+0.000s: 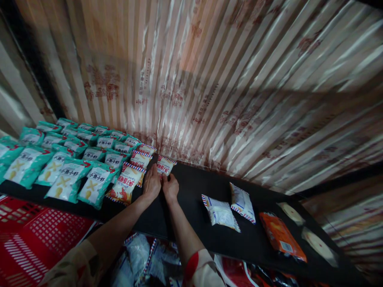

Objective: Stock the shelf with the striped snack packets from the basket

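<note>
Both of my hands reach onto a black shelf (191,191). My left hand (152,182) lies with fingers stretched out beside a row of red-and-white striped snack packets (128,183). My right hand (170,186) is closed, its fingertips pinching one such small snack packet (164,165) that stands at the back of the shelf. Left of that row, several green snack bags (67,175) lie in overlapping rows.
Two white packets (220,212) (241,201) lie face down to the right, then an orange packet (281,236) and two pale round-printed packets (319,244). A striped foil sheet (239,79) covers the back wall. A red crate (32,235) sits below left; more packets (140,255) lie below the shelf.
</note>
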`<move>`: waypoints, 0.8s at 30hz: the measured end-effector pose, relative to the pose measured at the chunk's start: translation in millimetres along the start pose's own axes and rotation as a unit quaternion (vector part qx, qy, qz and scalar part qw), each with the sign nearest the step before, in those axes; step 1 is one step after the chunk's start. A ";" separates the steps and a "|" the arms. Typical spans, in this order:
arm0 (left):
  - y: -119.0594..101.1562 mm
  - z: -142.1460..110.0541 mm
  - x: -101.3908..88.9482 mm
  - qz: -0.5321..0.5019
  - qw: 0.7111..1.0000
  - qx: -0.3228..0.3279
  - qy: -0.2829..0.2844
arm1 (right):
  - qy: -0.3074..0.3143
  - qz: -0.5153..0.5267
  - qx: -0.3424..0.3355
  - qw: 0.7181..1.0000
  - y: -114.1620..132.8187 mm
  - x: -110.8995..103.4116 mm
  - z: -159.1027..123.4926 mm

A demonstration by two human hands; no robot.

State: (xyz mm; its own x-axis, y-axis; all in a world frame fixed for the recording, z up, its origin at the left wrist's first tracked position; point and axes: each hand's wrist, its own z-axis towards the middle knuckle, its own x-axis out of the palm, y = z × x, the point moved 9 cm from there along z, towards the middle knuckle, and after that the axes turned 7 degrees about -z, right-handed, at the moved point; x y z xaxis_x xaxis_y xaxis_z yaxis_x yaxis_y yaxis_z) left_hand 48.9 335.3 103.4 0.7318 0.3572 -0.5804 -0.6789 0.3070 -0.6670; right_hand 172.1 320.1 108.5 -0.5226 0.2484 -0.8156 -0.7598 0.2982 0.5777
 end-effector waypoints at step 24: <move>7.2 15.6 9.6 -0.025 1.000 0.003 0.008 | -0.019 0.009 -0.017 1.000 18.3 13.6 40.3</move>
State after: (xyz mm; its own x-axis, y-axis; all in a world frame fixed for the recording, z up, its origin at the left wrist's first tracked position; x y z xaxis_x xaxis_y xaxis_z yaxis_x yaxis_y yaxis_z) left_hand 50.1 354.7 100.2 0.7659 0.3263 -0.5541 -0.6415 0.3296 -0.6927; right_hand 166.7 366.1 109.3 -0.5214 0.2874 -0.8035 -0.7637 0.2629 0.5896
